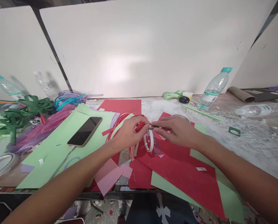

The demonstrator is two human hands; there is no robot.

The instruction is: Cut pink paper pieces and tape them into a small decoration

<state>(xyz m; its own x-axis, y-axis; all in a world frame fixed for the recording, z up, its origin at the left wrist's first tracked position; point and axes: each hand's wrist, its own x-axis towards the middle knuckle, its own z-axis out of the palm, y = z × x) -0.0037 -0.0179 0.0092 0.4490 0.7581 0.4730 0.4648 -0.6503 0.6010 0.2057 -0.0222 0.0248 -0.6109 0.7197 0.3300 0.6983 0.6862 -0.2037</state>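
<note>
My left hand (pixel 132 130) is closed on a small rolled red paper piece (pixel 140 126) above the middle of the table. Close on its right, my right hand (pixel 176 130) has its fingers pinched together at the end of that piece; whatever lies between its fingertips is too small to make out. A white tape roll (pixel 148 141) stands on edge just below the fingertips. Red paper sheets (pixel 183 174) lie beneath both hands, with pink paper (pixel 108 176) nearer the front edge.
A phone (pixel 85 132) with a cable rests on light green paper (pixel 52 140) at the left. An upright bottle (pixel 212 90) and a lying bottle (pixel 265 110) are at the right. Green paper flowers (pixel 38 105) stand far left. A white panel (pixel 141 46) rises behind.
</note>
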